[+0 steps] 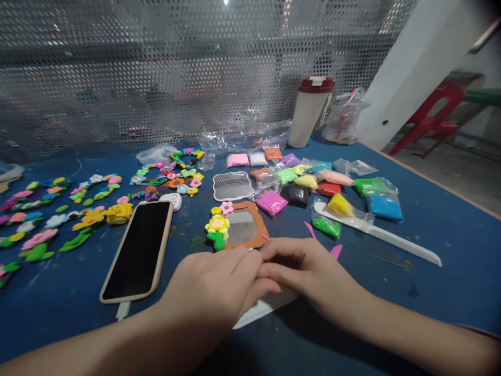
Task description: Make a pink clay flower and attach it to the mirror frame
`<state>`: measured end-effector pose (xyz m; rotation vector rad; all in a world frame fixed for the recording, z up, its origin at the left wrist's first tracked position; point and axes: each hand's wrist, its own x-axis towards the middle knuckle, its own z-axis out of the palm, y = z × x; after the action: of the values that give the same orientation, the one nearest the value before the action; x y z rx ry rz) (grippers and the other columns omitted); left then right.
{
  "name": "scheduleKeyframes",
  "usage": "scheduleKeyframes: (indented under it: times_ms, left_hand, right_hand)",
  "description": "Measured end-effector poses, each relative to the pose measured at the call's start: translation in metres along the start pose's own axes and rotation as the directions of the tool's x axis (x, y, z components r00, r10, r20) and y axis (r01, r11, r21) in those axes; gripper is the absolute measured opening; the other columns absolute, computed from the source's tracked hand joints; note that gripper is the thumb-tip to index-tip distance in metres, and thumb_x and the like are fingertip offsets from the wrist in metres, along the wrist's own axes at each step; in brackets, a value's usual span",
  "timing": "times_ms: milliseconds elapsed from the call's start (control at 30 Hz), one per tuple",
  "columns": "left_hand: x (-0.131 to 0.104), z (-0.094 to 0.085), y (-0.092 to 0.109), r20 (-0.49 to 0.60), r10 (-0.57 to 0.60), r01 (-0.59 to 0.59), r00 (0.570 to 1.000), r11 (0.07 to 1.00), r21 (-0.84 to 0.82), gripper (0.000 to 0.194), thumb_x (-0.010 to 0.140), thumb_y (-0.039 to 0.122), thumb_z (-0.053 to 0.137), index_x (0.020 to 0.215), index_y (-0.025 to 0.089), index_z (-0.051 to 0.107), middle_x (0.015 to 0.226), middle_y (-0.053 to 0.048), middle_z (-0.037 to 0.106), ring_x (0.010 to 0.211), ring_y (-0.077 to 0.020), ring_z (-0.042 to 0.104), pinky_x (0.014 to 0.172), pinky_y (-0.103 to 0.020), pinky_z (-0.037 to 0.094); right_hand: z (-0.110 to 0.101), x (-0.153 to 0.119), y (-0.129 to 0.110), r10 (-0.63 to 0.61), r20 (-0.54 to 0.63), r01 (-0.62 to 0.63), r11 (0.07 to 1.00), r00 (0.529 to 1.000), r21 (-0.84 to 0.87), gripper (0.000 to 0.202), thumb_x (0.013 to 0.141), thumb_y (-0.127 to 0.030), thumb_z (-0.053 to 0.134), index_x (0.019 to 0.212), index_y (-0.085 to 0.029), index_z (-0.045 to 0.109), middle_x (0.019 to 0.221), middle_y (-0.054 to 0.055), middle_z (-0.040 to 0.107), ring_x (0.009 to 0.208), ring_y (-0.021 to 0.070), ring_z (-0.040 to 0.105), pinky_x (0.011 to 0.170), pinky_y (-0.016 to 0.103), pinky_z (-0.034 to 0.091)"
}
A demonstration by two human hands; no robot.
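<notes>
My left hand (pixel 219 279) and my right hand (pixel 307 266) meet at the fingertips in the middle, both closed in a pinch. Whatever sits between their fingers is mostly covered; only a hint of green shows. Just beyond them lies a small mirror with a brown clay border (pixel 259 219), decorated at its left with a yellow clay flower (pixel 217 224), a pink flower (pixel 226 208) and green clay leaves (pixel 217 241). Beneath the hands, a flat white piece (pixel 258 312) is partly hidden. Thin magenta clay strips (pixel 335 251) rest beside my right hand.
A phone (pixel 139 248) with a cable lies left, near several clay flower ornaments (pixel 92 216). A white-framed mirror (pixel 233 186), bagged clay packets (pixel 295 194) and a white comb (pixel 391 237) lie beyond and right. A tumbler (pixel 311 112) stands by the perforated metal panel (pixel 156 73).
</notes>
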<state>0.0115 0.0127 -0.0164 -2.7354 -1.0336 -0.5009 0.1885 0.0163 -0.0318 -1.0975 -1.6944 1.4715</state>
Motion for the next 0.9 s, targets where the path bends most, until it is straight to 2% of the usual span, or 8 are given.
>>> scheduleKeyframes:
  times_ms: [100, 200, 333, 500, 633, 700, 800, 900]
  left_hand:
    - [-0.001, -0.002, 0.002, -0.057, 0.033, -0.025, 0.998, 0.990, 0.139, 0.043, 0.097, 0.036, 0.028, 0.067, 0.021, 0.055, 0.051, 0.001, 0.056, 0.042, -0.0136, 0.052, 0.039, -0.028, 0.029]
    - [0.000, -0.004, 0.005, -0.084, 0.057, -0.034, 0.995, 0.966, 0.255, 0.043, 0.095, 0.040, 0.032, 0.063, 0.021, 0.054, 0.047, 0.001, 0.051, 0.040, -0.0142, 0.049, 0.039, -0.029, 0.026]
    - [-0.001, 0.000, 0.010, -0.062, 0.084, -0.062, 0.995, 0.955, 0.291, 0.042, 0.093, 0.042, 0.037, 0.060, 0.021, 0.052, 0.046, 0.001, 0.049, 0.040, -0.0142, 0.048, 0.040, -0.029, 0.027]
    - [-0.004, 0.011, 0.010, -0.039, 0.092, -0.080, 0.995, 0.970, 0.230, 0.036, 0.094, 0.024, 0.035, 0.062, 0.021, 0.051, 0.047, 0.000, 0.050, 0.039, -0.0156, 0.049, 0.039, -0.031, 0.025]
    - [-0.003, 0.013, 0.004, -0.032, 0.119, -0.112, 0.992, 0.981, 0.160, 0.034, 0.091, 0.015, 0.034, 0.062, 0.021, 0.050, 0.047, 0.001, 0.051, 0.039, -0.0155, 0.048, 0.040, -0.031, 0.023]
    - [-0.002, 0.011, 0.001, -0.005, 0.116, -0.115, 0.993, 0.990, 0.087, 0.034, 0.091, 0.014, 0.033, 0.063, 0.021, 0.051, 0.048, 0.002, 0.052, 0.040, -0.0147, 0.048, 0.041, -0.030, 0.023]
    - [0.002, 0.007, -0.002, 0.169, -0.033, 0.064, 0.985, 0.981, -0.182, 0.032, 0.092, 0.019, 0.036, 0.065, 0.019, 0.052, 0.053, 0.003, 0.056, 0.044, -0.0118, 0.051, 0.043, -0.025, 0.028]
    - [0.007, 0.003, -0.004, 0.453, -0.190, 0.424, 0.871, 0.755, -0.501, 0.027, 0.091, 0.027, 0.039, 0.072, 0.018, 0.057, 0.058, 0.004, 0.058, 0.052, -0.0102, 0.056, 0.050, -0.019, 0.036]
  right_hand:
    - [-0.003, 0.001, 0.001, 0.025, 0.072, -0.035, 0.987, 0.997, 0.154, 0.011, 0.080, -0.022, 0.061, 0.086, -0.020, 0.071, 0.084, -0.001, 0.071, 0.077, 0.0133, 0.062, 0.071, 0.023, 0.046]
    - [-0.007, 0.001, 0.004, 0.067, 0.052, -0.077, 0.973, 0.996, 0.220, 0.005, 0.077, -0.021, 0.066, 0.080, -0.020, 0.069, 0.076, -0.003, 0.068, 0.070, 0.0103, 0.059, 0.067, 0.021, 0.044]
    - [-0.002, -0.002, 0.010, 0.014, 0.038, -0.022, 0.976, 0.999, 0.218, 0.010, 0.079, -0.025, 0.065, 0.072, -0.018, 0.063, 0.071, -0.004, 0.062, 0.066, 0.0085, 0.054, 0.063, 0.019, 0.041]
    - [0.001, -0.005, 0.012, -0.131, -0.012, 0.130, 0.991, 0.991, -0.043, 0.019, 0.086, -0.022, 0.057, 0.068, -0.018, 0.055, 0.070, -0.003, 0.058, 0.067, 0.0098, 0.051, 0.062, 0.020, 0.039]
    - [-0.003, -0.008, 0.012, -0.308, -0.013, 0.288, 0.904, 0.951, -0.315, 0.014, 0.090, -0.019, 0.050, 0.078, -0.019, 0.057, 0.080, -0.001, 0.059, 0.075, 0.0103, 0.054, 0.069, 0.021, 0.040]
    - [-0.004, -0.009, 0.011, -0.316, -0.012, 0.291, 0.885, 0.949, -0.364, 0.012, 0.091, -0.019, 0.049, 0.081, -0.019, 0.056, 0.081, 0.000, 0.058, 0.076, 0.0109, 0.053, 0.070, 0.022, 0.040]
    - [-0.004, -0.008, 0.011, -0.215, -0.054, 0.189, 0.935, 0.975, -0.301, 0.014, 0.091, -0.021, 0.047, 0.078, -0.019, 0.053, 0.077, -0.001, 0.057, 0.070, 0.0111, 0.051, 0.065, 0.022, 0.040]
    - [-0.005, -0.006, 0.011, -0.104, -0.088, 0.099, 0.993, 0.991, -0.063, 0.016, 0.092, -0.025, 0.048, 0.079, -0.020, 0.056, 0.075, -0.003, 0.058, 0.070, 0.0099, 0.053, 0.063, 0.019, 0.041]
